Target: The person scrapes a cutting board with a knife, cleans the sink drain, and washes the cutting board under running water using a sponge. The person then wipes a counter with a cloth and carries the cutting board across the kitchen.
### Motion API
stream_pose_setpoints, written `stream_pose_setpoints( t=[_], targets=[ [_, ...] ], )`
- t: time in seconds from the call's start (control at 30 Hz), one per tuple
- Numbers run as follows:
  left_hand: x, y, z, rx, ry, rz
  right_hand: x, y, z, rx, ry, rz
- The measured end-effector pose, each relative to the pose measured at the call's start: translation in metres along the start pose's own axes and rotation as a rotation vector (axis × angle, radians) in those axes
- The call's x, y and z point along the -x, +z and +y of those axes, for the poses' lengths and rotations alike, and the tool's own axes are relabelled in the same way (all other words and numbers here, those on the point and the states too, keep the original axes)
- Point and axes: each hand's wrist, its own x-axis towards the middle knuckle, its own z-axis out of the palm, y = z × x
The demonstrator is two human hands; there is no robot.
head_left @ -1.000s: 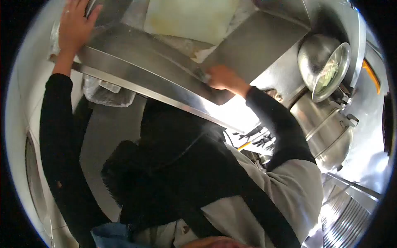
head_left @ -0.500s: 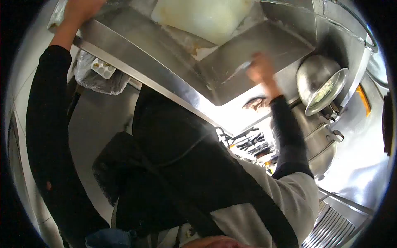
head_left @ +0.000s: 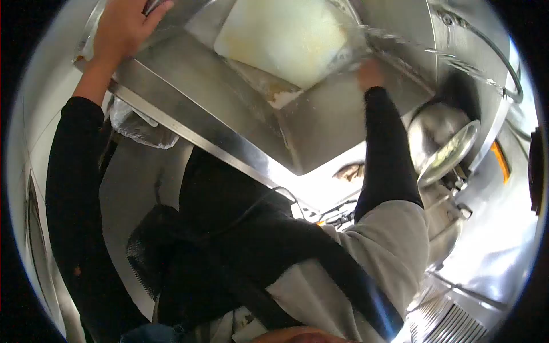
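Note:
My left hand [head_left: 123,28] is at the upper left, over the rim of a steel sink [head_left: 189,86], with thumb and fingers around a dark metallic piece that I cannot make out. Inside the sink lies a pale cutting board [head_left: 286,40]. My right hand [head_left: 372,74] is reaching into the sink near the board's right corner; it is blurred and its fingers are hidden. A stream of water [head_left: 452,60] crosses the sink's right side just beyond this hand.
A steel bowl [head_left: 433,127] and a strainer-like dish [head_left: 452,153] with pale green pieces stand right of the sink, by a large pot [head_left: 443,234]. A plastic bag [head_left: 140,126] hangs below the front edge. An orange handle [head_left: 501,162] lies at the right.
My right hand has moved from the sink's near corner up and away to the board's right side. The water stream has come into view. My left hand stays near the rim.

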Motion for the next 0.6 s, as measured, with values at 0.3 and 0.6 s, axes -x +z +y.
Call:
stream_pose_setpoints(
  t=[0.3, 0.6],
  targets=[
    [0.000, -0.002, -0.008, 0.003, 0.033, -0.033, 0.038, 0.024, -0.196, -0.013, -0.038, -0.359],
    [-0.005, -0.007, 0.005, -0.012, -0.024, -0.034, -0.158, 0.011, -0.066, -0.913, 0.629, 0.628]
  ],
)
